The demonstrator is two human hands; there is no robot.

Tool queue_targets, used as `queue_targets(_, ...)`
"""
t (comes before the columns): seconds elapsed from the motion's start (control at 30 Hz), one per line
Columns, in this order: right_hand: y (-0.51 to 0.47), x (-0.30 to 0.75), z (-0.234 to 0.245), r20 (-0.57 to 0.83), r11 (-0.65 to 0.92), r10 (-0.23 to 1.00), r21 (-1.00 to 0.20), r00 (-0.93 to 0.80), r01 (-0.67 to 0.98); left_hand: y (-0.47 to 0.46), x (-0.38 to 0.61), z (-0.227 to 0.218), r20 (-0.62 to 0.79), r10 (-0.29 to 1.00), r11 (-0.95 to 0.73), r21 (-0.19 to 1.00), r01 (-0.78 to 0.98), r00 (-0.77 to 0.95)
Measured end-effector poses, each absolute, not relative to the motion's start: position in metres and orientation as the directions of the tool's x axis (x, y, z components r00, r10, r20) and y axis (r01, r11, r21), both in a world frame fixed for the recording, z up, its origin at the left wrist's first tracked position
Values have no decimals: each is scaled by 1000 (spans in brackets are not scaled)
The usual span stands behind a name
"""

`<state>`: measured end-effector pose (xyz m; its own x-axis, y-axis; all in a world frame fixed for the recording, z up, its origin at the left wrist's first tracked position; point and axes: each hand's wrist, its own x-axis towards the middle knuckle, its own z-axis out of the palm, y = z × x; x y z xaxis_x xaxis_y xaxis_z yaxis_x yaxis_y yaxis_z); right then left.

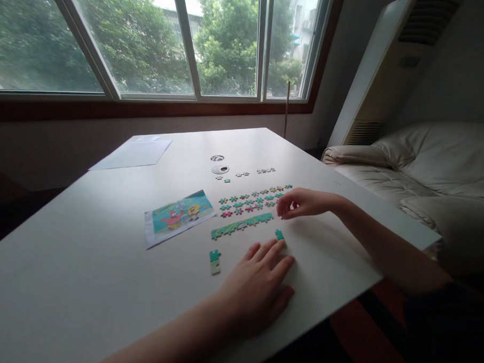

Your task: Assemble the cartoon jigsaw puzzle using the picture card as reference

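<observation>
My left hand (259, 285) lies flat on the white table (88, 252), fingers spread, its fingertips touching a single teal puzzle piece (279, 234). My right hand (303, 202) hovers at the right end of a joined green strip of puzzle pieces (242, 225), fingers pinched together; whether it holds a piece is hidden. Behind the strip lie several loose puzzle pieces (251, 200) in rows. A small joined pair of pieces (215, 261) sits left of my left hand. A cartoon reference picture (178, 216) lies further left.
More small piece groups (265, 170) and two round lids or discs (219, 169) lie farther back. A sheet of paper (132, 154) rests at the far left. A cream sofa (434, 168) stands right of the table. Windows run along the back wall.
</observation>
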<state>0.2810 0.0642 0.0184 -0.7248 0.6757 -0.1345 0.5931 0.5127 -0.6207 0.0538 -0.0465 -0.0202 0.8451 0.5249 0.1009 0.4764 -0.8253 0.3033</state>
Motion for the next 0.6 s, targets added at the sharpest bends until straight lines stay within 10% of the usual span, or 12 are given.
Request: queue_targets(0.6, 66, 276, 8, -146, 438, 666, -718, -732, 541, -46, 54, -22, 135, 531, -827, 301, 475, 837)
